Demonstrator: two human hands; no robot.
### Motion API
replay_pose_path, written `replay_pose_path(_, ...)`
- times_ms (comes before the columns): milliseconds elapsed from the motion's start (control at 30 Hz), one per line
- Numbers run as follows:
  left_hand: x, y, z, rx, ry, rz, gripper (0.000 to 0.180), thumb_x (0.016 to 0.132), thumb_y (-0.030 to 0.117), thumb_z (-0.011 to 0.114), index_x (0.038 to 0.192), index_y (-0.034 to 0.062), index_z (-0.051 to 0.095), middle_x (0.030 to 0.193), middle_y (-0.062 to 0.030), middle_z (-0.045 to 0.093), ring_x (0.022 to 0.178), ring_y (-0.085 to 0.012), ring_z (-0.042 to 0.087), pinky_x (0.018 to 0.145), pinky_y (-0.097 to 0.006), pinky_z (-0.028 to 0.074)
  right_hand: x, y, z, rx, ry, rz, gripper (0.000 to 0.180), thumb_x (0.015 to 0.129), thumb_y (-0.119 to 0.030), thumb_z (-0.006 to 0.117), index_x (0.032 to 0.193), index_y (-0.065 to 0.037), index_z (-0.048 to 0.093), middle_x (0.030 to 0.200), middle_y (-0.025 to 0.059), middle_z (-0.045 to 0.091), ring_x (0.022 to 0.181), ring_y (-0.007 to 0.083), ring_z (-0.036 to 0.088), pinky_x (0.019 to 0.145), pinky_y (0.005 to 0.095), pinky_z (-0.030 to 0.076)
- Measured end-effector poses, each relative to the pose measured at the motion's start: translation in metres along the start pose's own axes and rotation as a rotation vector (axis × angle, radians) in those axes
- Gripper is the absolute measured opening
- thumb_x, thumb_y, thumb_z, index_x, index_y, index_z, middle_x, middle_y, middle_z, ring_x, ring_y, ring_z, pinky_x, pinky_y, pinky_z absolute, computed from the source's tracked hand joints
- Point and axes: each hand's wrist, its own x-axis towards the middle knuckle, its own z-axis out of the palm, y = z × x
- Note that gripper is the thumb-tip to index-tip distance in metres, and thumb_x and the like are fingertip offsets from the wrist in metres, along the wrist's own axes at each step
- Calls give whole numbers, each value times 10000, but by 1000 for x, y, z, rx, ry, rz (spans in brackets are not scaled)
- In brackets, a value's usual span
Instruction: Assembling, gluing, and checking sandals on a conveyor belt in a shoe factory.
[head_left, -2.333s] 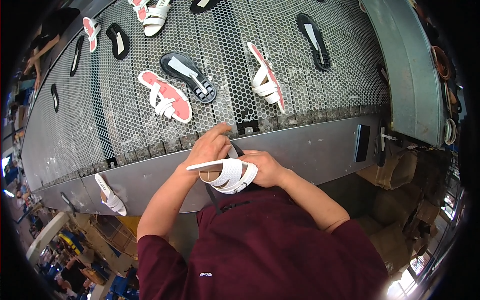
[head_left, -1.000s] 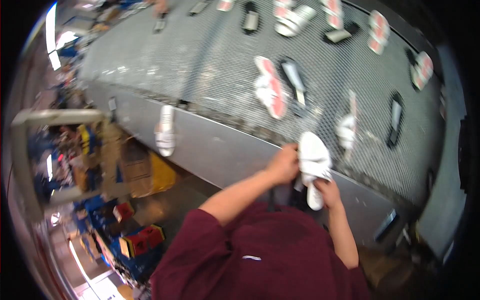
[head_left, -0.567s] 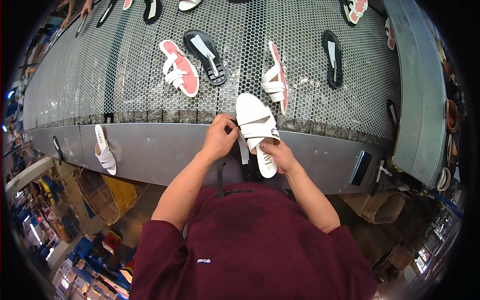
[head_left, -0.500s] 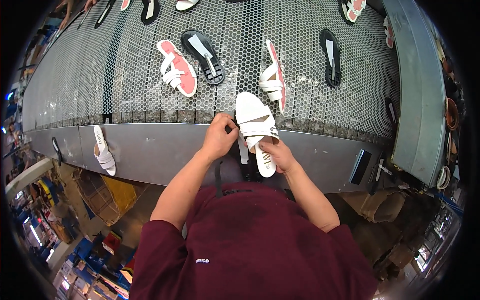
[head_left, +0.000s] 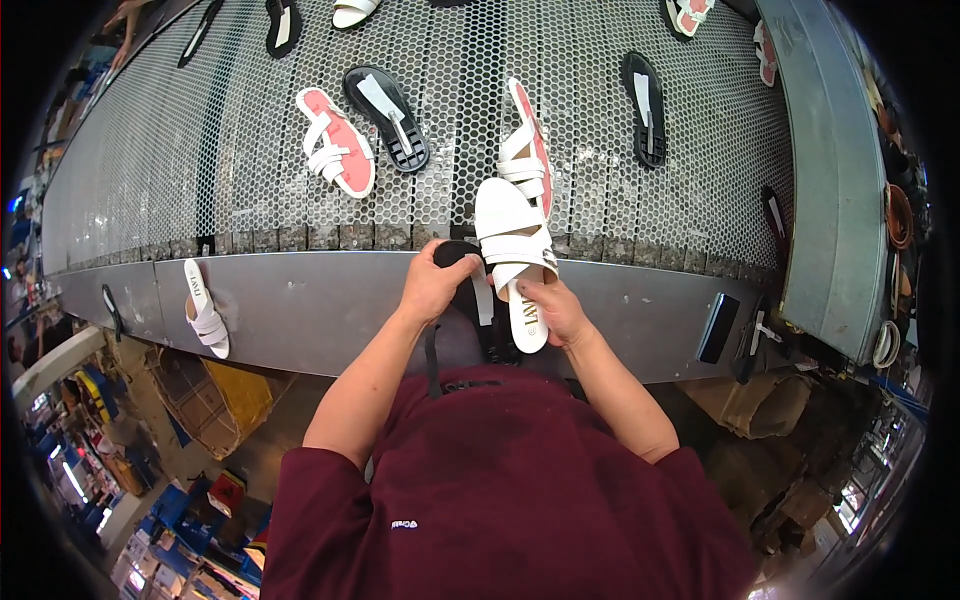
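The white sandal (head_left: 515, 255) runs lengthwise away from the person, toe out over the mesh conveyor (head_left: 300, 150), heel at the right hand (head_left: 555, 310). White crossing straps, pale insole. Right grip closed on its heel; left hand (head_left: 435, 285) clutches a dark piece beside it.

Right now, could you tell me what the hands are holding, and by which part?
The right hand grips the white sandal at its heel end. The left hand holds a black piece beside it.

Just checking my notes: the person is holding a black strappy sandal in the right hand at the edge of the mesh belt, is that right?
Not quite: the sandal is white, not black, as the head view shows. The right hand does hold it by the heel at the edge of the mesh belt.
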Motion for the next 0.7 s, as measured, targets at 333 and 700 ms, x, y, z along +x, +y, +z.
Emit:
replay_pose_path(333,-2,-4,18,162,86,99,313,750,100,737,989,-6,566,823,-30,624,699,-83,565,624,-245,478,-7,-7,-3,10,15,-17,334,910,-104,557,1220,12,513,1051,96,644,874,163,652,746,300,539)
replay_pose_path(700,2,-16,22,-103,-32,48,404,782,66,690,1137,-14,514,929,-63,626,814,-107,584,704,-250,482,-8,-30,11,-74,-56,70,400,909,-116,559,1280,-2,459,1081,100,631,880,161,655,740,288,542)
